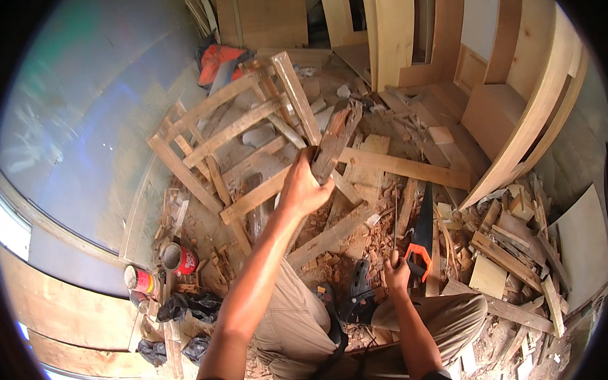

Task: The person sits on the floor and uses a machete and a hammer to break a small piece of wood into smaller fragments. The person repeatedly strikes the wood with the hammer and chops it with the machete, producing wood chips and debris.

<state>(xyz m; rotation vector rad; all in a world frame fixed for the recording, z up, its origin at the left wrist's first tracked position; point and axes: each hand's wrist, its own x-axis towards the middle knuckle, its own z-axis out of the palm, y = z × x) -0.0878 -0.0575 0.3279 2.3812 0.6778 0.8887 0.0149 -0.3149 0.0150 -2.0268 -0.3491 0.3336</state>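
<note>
My left hand (306, 184) is stretched forward, its fingers wrapped around a dark, worn wooden block (336, 138) with a rough far end. The block is tilted up and away to the right. Lower down, by my right knee, my right hand (397, 276) is closed on a thin, long-shafted tool (395, 220) with a light brown handle, its shaft pointing away from me. Just right of that hand is a handsaw (421, 256) with an orange handle and a black blade. Whether the saw touches my fingers, I cannot tell.
A wooden frame (212, 136) stands ahead on the left. Offcuts (513, 243) lie heaped on the right, below curved wooden panels (535, 108). Left of me are a red can (180, 259), a smaller can (140, 281) and black plastic bags (187, 306). Wood chips litter the floor.
</note>
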